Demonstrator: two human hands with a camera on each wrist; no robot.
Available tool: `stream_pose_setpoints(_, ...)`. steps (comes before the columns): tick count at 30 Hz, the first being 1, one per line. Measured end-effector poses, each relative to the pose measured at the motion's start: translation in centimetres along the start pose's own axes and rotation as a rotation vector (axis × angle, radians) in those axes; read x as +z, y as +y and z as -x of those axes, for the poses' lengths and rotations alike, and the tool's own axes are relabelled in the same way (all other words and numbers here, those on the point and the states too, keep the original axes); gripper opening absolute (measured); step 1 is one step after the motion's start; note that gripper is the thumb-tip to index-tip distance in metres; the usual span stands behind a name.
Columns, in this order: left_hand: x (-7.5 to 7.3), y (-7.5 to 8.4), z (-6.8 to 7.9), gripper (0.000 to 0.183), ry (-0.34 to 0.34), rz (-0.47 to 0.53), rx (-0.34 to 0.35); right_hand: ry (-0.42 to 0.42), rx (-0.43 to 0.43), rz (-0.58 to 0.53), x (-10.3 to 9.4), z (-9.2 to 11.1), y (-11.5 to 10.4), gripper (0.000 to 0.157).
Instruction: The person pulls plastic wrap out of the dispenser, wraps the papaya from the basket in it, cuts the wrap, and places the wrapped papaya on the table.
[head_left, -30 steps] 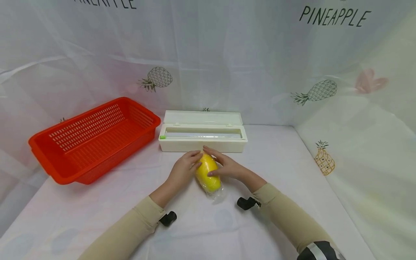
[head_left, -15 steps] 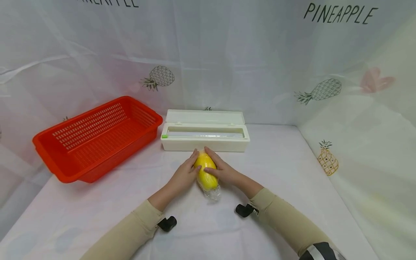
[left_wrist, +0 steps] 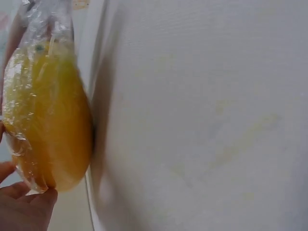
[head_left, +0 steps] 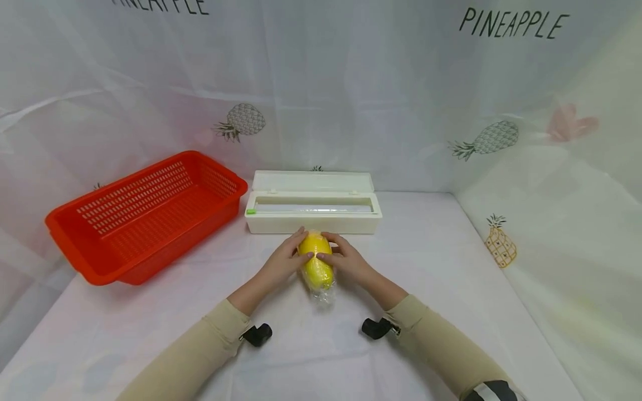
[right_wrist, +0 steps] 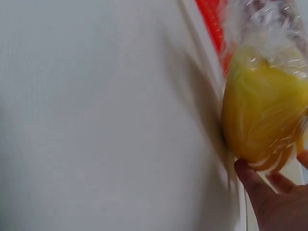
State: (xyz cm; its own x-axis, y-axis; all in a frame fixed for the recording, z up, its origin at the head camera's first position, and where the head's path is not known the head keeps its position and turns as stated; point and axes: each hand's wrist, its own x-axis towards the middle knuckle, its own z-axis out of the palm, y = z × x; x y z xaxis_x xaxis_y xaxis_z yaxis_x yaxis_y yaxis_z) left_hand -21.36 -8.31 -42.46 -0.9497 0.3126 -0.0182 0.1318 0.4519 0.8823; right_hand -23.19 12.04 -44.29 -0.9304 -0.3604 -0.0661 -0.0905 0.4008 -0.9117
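A yellow oval fruit (head_left: 318, 269), mango-like and wrapped in clear plastic film, lies on the white cloth at the centre of the head view. Loose, crinkled film (head_left: 323, 295) gathers at its near end. My left hand (head_left: 281, 264) holds the fruit's left side, thumb on top. From the right, my right hand (head_left: 353, 264) grips it the same way, the two thumb tips close together over the fruit. The left wrist view shows the wrapped fruit (left_wrist: 53, 120) with fingertips at its far end. In the right wrist view, fingers press the film-covered fruit (right_wrist: 262, 110) at its far end.
Just beyond the hands stands a white cling film box (head_left: 313, 224), lid raised, a roll (head_left: 313, 208) inside. A red slotted basket (head_left: 150, 262) sits to the left. A pineapple-print curtain (head_left: 321, 111) hangs behind the white-covered table (head_left: 426, 245).
The fruit has turned straighter toward me and shifted slightly left. My left thumb has moved onto its top, and the right hand's fingers have drawn back from its far end to its side.
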Motion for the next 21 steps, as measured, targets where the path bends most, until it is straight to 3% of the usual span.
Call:
stream_pose_setpoints(7, -0.9, 1.4, -0.2, 0.052, 0.021, -0.122, 0.029, 0.048, 0.001, -0.14, 1.2, -0.1, -0.3, 0.063)
stream_pose_setpoints(13, -1.1, 1.1, -0.6, 0.052, -0.068, -0.14, 0.057, 0.105, -0.013, -0.135, 1.2, 0.3, -0.4, 0.06)
stream_pose_setpoints(17, -1.2, 0.7, -1.1, 0.056, -0.123, -0.134, 0.076, 0.201, -0.067, -0.129, 0.4, 1.6, -0.8, 0.05)
stream_pose_setpoints(21, -1.4, 0.8, -1.4, 0.058, -0.141, -0.125, 0.077, 0.207, -0.182, -0.144, 0.2, 3.3, -1.0, 0.039)
